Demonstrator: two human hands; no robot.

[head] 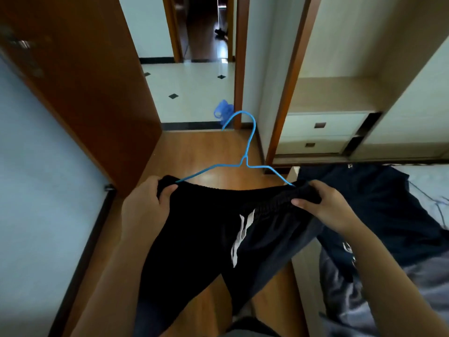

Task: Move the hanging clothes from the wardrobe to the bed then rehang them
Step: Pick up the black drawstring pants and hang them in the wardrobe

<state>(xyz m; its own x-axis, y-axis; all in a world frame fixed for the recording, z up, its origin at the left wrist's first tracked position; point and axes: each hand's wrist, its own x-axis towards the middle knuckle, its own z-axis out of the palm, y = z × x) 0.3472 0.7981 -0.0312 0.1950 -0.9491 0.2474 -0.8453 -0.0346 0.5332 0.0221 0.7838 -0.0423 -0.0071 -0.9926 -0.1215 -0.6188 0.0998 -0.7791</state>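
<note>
Black shorts (218, 239) are gripped at the waistband by left hand (145, 203) and right hand (325, 205) and apparently being fitted over the hanger (245, 152); hooking it in the one-o'clock wardrobe (340, 93) is likely required next.

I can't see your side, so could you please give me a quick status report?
Both busy: left grip and right grip hold black shorts at waistband ends. Blue wire hanger inside waistband, hook up. Another dark garment on bed, right.
</note>
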